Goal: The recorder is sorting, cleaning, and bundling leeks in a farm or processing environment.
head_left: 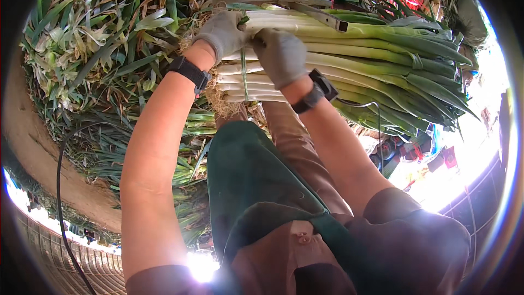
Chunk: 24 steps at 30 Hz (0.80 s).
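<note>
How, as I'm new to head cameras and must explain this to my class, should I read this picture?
There is no machine here, only a person's left hand and right hand, both in grey gloves. A fisheye camera on the head looks down at them, so straight edges curve. Both hands are at the bundle of green-and-white stalks, near a green strip across its white stems. What exactly each one grips is hidden. More leafy stalks lie heaped at the left.
</note>
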{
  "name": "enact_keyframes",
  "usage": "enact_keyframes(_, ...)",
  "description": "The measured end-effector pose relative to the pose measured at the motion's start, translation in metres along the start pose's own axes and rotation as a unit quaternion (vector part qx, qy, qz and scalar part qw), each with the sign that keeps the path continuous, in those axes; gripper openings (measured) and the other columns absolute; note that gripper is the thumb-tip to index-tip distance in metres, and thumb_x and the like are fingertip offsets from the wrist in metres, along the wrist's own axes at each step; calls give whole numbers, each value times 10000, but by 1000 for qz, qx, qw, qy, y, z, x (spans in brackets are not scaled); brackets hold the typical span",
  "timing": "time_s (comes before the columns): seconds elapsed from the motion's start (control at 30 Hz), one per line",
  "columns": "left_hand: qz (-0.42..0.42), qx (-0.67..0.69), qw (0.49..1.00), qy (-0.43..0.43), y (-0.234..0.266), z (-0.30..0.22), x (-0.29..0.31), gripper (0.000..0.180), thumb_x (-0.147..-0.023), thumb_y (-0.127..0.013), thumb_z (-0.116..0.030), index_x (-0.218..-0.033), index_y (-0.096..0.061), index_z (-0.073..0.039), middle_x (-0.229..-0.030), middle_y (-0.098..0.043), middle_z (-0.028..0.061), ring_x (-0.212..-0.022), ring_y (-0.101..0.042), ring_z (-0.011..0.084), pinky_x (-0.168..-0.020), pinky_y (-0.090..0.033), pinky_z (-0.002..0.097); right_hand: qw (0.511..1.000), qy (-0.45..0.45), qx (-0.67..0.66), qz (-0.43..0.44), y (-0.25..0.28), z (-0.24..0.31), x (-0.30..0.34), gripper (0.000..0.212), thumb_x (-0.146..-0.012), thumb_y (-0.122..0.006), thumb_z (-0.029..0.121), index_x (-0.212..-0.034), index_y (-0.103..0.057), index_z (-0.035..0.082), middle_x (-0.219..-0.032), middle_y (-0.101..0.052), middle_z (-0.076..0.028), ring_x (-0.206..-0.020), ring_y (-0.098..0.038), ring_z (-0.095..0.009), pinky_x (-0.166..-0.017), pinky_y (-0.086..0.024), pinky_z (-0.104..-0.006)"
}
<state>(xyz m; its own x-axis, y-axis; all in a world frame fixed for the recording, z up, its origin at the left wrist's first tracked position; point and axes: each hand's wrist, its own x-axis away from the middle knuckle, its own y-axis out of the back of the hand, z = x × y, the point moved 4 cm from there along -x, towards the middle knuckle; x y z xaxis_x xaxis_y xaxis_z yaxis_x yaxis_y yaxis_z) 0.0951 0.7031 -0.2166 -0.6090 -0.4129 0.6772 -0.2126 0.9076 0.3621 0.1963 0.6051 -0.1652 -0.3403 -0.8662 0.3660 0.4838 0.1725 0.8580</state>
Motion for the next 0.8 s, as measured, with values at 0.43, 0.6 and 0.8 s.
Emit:
enact_keyframes(0.43, -96, 392, 915, 17, -7, 38, 33, 227, -914, -548, -189, -975, -671, -8, -727, -636, 28, -627, -573, 120, -602, -447, 256, 647, -262, -654, 291, -39, -5, 14, 198, -935, -463, 205, -760, -503, 121, -606, -486, -1, -389, -331, -94, -388, -245, -252)
enact_keyframes(0.6, -159, 253, 953, 48, -16, 48, 44, 204, -853, -698, -254, -935, -728, -70, -763, -704, 86, -699, -650, 170, -669, -509, 311, 525, -238, -754, 314, -36, 2, 12, 114, -924, -459, 140, -853, -525, 80, -629, -484, 4, -435, -372, -91, -409, -296, -254)
enact_keyframes(0.8, -102, 132, 982, 90, -21, 32, 46, 268, -760, -760, -335, -901, -738, -108, -795, -708, 124, -754, -685, 265, -715, -518, 373, 320, -224, -843, 371, -52, -17, 13, 178, -904, -478, 118, -1046, -560, 50, -709, -524, -20, -560, -520, -154, -494, -445, -308)
